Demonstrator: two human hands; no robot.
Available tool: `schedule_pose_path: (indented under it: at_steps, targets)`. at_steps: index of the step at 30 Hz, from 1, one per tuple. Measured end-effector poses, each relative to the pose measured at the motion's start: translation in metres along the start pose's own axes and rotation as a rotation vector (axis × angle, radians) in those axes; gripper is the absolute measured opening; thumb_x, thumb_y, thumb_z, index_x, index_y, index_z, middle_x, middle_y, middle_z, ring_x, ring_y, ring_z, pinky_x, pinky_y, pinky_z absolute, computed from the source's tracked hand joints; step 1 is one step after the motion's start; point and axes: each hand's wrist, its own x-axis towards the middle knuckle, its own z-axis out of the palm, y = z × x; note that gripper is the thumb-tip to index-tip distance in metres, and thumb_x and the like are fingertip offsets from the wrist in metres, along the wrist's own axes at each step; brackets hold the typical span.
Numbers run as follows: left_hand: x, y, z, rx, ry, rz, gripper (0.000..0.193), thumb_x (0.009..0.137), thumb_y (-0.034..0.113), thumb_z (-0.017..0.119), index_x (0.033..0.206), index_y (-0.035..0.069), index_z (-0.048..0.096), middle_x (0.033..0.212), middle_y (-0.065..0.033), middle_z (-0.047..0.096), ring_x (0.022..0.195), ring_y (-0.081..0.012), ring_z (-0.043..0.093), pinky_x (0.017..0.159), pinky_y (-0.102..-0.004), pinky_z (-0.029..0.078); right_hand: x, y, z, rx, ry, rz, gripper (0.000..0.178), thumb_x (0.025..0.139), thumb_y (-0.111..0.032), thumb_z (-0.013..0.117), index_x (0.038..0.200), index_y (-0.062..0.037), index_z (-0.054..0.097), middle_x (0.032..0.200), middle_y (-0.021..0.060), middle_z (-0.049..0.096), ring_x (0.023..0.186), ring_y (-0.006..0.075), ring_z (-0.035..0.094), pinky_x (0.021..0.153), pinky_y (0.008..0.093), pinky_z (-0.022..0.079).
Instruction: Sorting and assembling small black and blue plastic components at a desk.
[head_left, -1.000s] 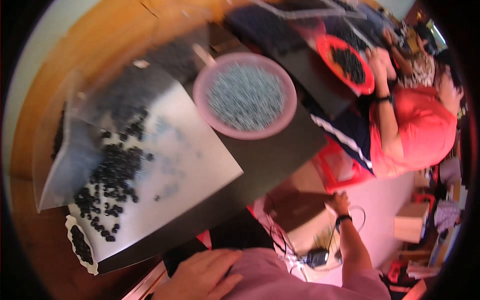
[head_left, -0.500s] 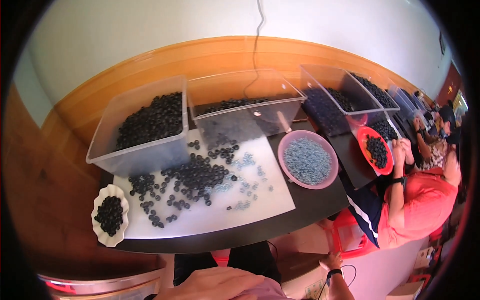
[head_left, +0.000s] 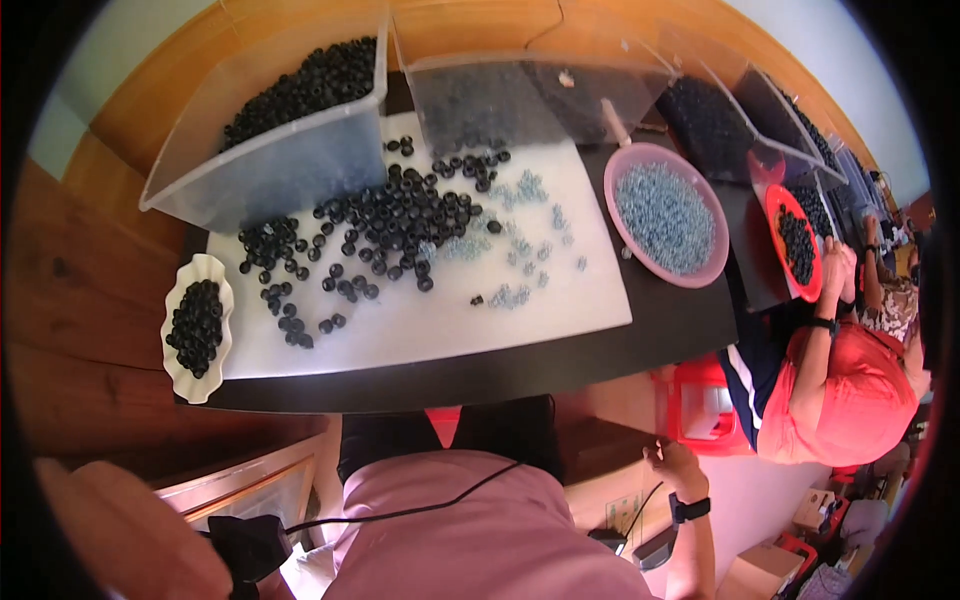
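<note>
My left hand (head_left: pixel 125 530) is large and blurred at the lower left, close to the camera; its fingers cannot be made out. Beside its wrist is a black device (head_left: pixel 248 548) with a thin black cable running across my pink shirt. My right hand (head_left: pixel 676 470), black band on the wrist, is low at my right side, its fingers loosely bent and apart with nothing seen in them. Neither hand touches the table. On a white sheet (head_left: pixel 440 335) lie loose black round pieces (head_left: pixel 405 215) and small clear bluish pieces (head_left: pixel 510 297).
A scalloped white dish (head_left: pixel 225 325) of black pieces stands at the left. A pink basin (head_left: pixel 612 215) holds bluish pieces. Clear plastic bins (head_left: pixel 290 165) line the back. At the right sits a person in red (head_left: pixel 850 390), hands by a red plate (head_left: pixel 779 235).
The view has tipped downward, so the table things appear higher. My left hand has swung from in front of my body to the lower left. My right hand's fingers are more bent.
</note>
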Motion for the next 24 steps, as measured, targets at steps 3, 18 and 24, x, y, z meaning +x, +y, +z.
schedule_pose_path:
  at_steps: [3,18,24]
  targets:
    - [-0.002,-0.015,0.007,-0.085,-0.033,-0.071,0.054,0.095,0.018,0.063,0.137,-0.004,0.037,0.09,-0.0238,0.063,0.065,-0.0288,0.062,0.056,-0.0349,0.053,-0.06,-0.094,-0.102,0.17,-0.069,-0.263,0.028,0.091,-0.033,0.064,0.097,-0.0056,0.069,0.073,0.0197,0.065,0.072,0.0382,0.066,0.066,0.0448,0.053]
    - [-0.015,-0.05,0.001,-0.2,-0.081,-0.129,0.045,0.096,0.018,0.061,0.131,-0.004,0.043,0.087,-0.0224,0.064,0.06,-0.0268,0.061,0.053,-0.0335,0.052,-0.089,-0.212,-0.263,0.538,0.176,-1.24,0.028,0.077,-0.01,0.071,0.101,0.0044,0.067,0.086,0.0144,0.072,0.065,0.0258,0.068,0.06,0.0343,0.054]
    - [0.007,-0.03,-0.027,-0.098,-0.133,-0.04,0.042,0.096,0.019,0.06,0.129,-0.004,0.045,0.086,-0.0219,0.065,0.059,-0.026,0.06,0.051,-0.0329,0.051,-0.086,-0.238,-0.293,0.49,0.312,-1.354,0.026,0.078,-0.011,0.072,0.1,0.0022,0.067,0.088,0.0141,0.071,0.068,0.0265,0.068,0.06,0.036,0.054]
